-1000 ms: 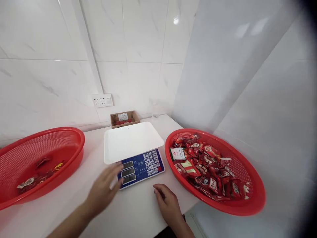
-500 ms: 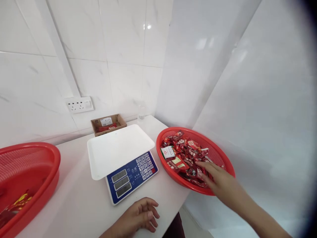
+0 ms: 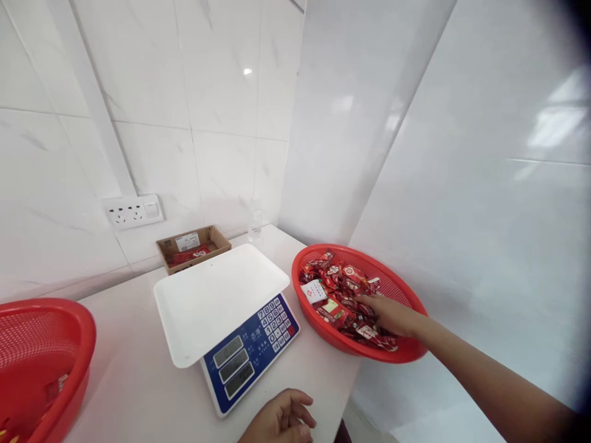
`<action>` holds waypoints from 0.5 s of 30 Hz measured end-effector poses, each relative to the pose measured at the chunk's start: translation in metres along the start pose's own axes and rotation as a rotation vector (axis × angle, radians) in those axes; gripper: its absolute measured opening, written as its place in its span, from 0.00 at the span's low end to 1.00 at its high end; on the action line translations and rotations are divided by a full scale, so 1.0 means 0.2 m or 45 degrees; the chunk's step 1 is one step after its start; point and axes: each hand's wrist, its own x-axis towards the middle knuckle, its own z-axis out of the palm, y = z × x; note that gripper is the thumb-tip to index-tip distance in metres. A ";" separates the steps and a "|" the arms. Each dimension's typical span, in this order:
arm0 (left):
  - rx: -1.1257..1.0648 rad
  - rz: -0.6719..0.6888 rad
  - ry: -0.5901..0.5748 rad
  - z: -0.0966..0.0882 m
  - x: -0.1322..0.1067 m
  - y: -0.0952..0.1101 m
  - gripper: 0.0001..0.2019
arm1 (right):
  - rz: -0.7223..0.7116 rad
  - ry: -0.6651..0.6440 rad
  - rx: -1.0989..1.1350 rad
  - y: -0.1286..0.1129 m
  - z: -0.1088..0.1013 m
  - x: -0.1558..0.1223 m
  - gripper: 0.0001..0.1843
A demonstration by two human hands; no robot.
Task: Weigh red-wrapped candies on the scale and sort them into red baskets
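My right hand (image 3: 391,315) reaches into a red plastic basket (image 3: 418,354) at the right. Its fingers are dug into a pile of small red snack packets (image 3: 339,280), so their tips and anything between them are hidden. A white-and-red packet (image 3: 314,291) lies at the pile's left side. Low in the view, my left hand (image 3: 287,419) hovers over the table's front, loosely bent, fingers apart and holding nothing. Behind it stands a digital scale (image 3: 252,354) with a bare white pan (image 3: 217,301) and a blue keypad panel.
Another red basket (image 3: 85,344) with a few packets stands at the left. Behind the scale is a cardboard box (image 3: 217,243) holding red packets, with a clear plastic bottle (image 3: 255,226) beside it. White walls close off the table (image 3: 133,369) at the back and right.
My right hand has pushed deeper into the packets, and its fingers are now more hidden. The view has shifted, and my left hand sits lower and further right in it.
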 end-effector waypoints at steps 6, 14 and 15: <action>0.048 0.035 -0.043 -0.02 0.02 -0.05 0.25 | 0.106 0.183 -0.023 0.14 -0.13 0.04 0.27; 0.111 0.042 -0.031 -0.01 0.01 -0.04 0.27 | 0.197 -0.312 -0.005 0.14 -0.08 -0.11 0.52; 0.120 0.042 -0.023 -0.01 0.00 -0.05 0.28 | 0.211 -0.355 -0.049 0.12 -0.07 -0.12 0.52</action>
